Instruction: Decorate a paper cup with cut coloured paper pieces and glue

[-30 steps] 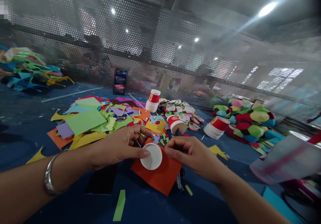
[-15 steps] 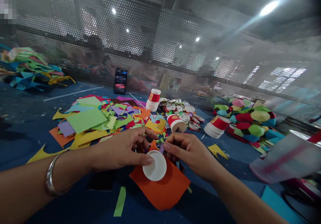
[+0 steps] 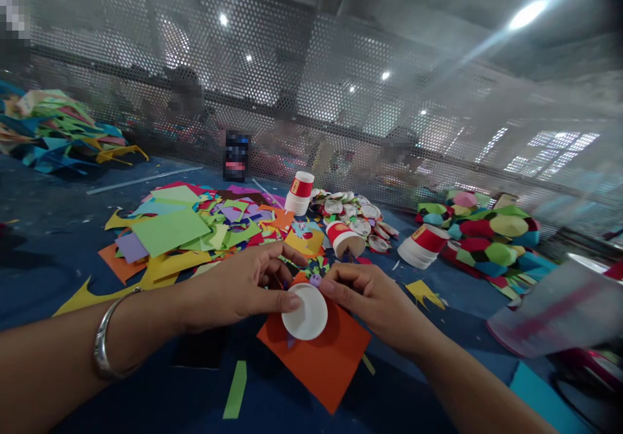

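My left hand [image 3: 260, 285] is closed on a round white paper cup base [image 3: 305, 312], with the thumb resting over its left edge. The fingers behind it are partly hidden. My right hand [image 3: 363, 294] pinches a small purple paper piece [image 3: 315, 281] at the far right edge of the cup base. Beneath the cup base lies an orange paper sheet [image 3: 324, 372], and a bit of orange paper shows just beyond its rim. A small purple scrap [image 3: 291, 340] shows at the base's lower left.
Beyond my hands lies a heap of coloured paper scraps [image 3: 170, 229]. Red and white paper cups [image 3: 299, 194] stand around cut cup bases [image 3: 363, 210]. A multicoloured paper pile [image 3: 491, 233] and a translucent cup [image 3: 545, 311] are at the right. A phone [image 3: 237, 155] leans against the mesh screen.
The cup base has shifted slightly up and right with my left hand. The purple piece at my right fingertips shows more clearly, and a purple scrap has come into view beside the base.
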### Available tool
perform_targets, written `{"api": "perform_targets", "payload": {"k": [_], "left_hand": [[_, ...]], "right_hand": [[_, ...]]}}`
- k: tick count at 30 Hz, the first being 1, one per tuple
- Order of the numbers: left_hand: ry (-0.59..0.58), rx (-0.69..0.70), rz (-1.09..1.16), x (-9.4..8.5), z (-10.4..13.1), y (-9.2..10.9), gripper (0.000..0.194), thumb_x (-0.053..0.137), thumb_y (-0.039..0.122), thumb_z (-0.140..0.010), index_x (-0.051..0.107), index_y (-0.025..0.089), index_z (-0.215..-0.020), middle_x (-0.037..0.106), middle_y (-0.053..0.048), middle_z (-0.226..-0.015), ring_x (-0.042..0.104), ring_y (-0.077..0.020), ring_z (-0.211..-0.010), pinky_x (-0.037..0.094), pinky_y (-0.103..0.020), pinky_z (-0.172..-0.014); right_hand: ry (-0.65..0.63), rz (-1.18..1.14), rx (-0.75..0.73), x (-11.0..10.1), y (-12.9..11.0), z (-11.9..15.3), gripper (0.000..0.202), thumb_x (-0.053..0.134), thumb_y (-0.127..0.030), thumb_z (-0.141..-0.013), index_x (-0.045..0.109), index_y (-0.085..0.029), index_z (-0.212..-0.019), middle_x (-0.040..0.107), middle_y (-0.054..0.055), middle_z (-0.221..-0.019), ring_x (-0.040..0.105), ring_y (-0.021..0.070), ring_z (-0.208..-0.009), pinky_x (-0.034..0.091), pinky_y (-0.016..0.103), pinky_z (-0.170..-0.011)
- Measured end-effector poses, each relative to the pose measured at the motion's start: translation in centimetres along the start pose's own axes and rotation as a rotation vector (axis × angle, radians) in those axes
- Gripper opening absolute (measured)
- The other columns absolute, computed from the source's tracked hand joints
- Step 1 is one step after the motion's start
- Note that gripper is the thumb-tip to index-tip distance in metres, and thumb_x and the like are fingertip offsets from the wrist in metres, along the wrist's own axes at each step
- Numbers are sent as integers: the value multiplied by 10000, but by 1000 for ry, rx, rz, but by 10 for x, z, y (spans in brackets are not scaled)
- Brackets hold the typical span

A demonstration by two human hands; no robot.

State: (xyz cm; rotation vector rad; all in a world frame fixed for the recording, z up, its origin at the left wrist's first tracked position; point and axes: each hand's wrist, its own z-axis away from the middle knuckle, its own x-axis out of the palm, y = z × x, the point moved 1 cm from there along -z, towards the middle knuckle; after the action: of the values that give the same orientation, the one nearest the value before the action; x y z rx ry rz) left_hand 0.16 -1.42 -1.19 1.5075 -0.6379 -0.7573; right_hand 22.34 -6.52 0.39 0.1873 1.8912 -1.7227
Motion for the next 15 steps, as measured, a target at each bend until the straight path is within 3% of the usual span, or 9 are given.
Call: {"api": "perform_targets", "payload": {"k": [8,15], "left_hand": [[221,70,-34,-8,-5,-4,531,779,342,-786,513,214,-1228,635,-15,-931,600,-180,-865,477,-326,-764],[211,41,64,-4,-2,4,489,766,366,-819,528,203,-1214,663,-19,-922,623,-177,-856,480,-330,-778]], "right_hand": [[-51,-36,45,-8,8,6,359,636,-560,-915,634,-211,-829,510,-30,-733,414,121,-645,305,252,-561],[-50,-94,7,-11,9,4,288,693,-469,-906,635,-204,-808,532,-32,-755,453,114,-665,338,236,-584]]}}
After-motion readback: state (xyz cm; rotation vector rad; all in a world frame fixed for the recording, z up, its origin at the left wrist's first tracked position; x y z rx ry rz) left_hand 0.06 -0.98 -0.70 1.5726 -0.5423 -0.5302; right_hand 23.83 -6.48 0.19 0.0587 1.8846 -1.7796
